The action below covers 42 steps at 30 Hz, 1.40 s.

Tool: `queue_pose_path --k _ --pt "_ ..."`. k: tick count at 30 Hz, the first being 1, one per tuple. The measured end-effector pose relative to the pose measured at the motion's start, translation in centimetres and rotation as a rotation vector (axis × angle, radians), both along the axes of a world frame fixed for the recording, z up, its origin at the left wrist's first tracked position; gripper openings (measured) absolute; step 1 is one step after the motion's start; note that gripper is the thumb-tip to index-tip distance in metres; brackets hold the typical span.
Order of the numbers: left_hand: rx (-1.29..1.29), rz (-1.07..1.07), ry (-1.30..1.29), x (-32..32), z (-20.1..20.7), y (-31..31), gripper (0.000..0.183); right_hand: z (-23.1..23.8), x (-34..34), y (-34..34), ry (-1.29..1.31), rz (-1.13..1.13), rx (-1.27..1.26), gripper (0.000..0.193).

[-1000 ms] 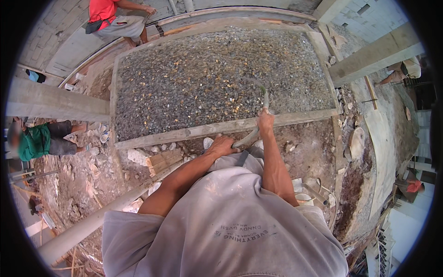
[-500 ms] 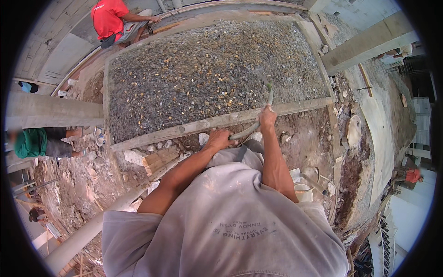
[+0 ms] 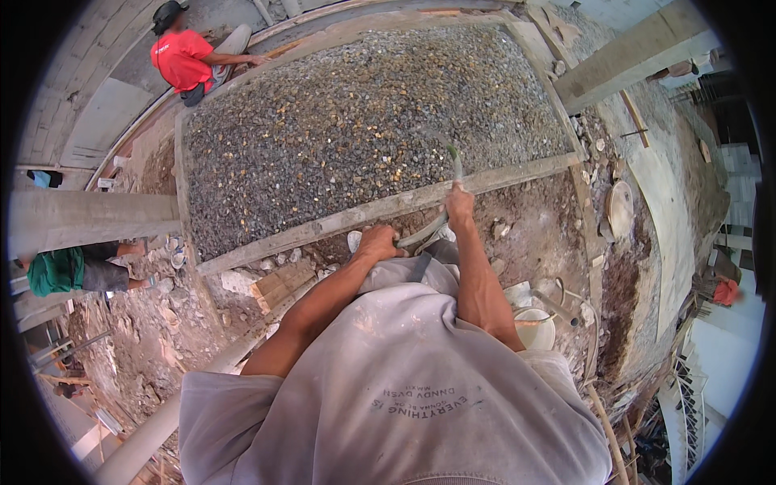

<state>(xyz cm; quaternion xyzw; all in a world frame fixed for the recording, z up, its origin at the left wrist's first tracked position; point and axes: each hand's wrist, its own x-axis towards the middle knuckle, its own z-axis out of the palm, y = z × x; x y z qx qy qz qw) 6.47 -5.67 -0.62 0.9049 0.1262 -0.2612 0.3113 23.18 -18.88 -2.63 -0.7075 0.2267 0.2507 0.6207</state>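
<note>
In the head view, the person's right hand (image 3: 460, 205) is curled tightly around a pale, bent hose (image 3: 424, 233), just behind its green tip (image 3: 452, 151). The left hand (image 3: 377, 242) is folded around the hose lower down, near the waist. The hose passes over a pale edging (image 3: 323, 229), its tip pointing above a bed of dark, tawny-flecked gravel (image 3: 347, 121). A whitish bucket (image 3: 534, 333) stands by the right elbow; a person in red (image 3: 183, 61) crouches at the far left corner
</note>
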Motion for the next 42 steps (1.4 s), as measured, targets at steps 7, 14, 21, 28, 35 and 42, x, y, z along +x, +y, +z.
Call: queue_pose_path --k 7,14,21,28,35,42 --pt "-0.015 0.058 -0.010 0.2 -0.3 -0.1 0.045 0.6 -0.3 -0.8 -0.010 -0.057 0.046 0.033" --pt "0.003 0.120 -0.065 0.3 0.4 -0.2 0.042 -0.8 0.2 -1.3 0.011 -0.090 0.004 0.033" --pt "-0.007 0.101 -0.045 0.1 -0.1 0.0 0.043 -1.5 1.1 0.3 -0.073 0.107 -0.139 0.041" --pt "-0.007 0.086 -0.014 -0.1 -0.2 0.1 0.046 -0.2 0.5 1.7 -0.102 0.169 -0.095 0.046" --pt "0.044 0.074 -0.107 -0.1 0.9 -0.3 0.044 1.2 0.3 1.4 -0.052 0.159 -0.011 0.038" --pt "0.012 0.030 -0.062 0.3 0.2 -1.0 0.040 0.0 0.0 -2.0 0.049 0.022 -0.092 0.032"
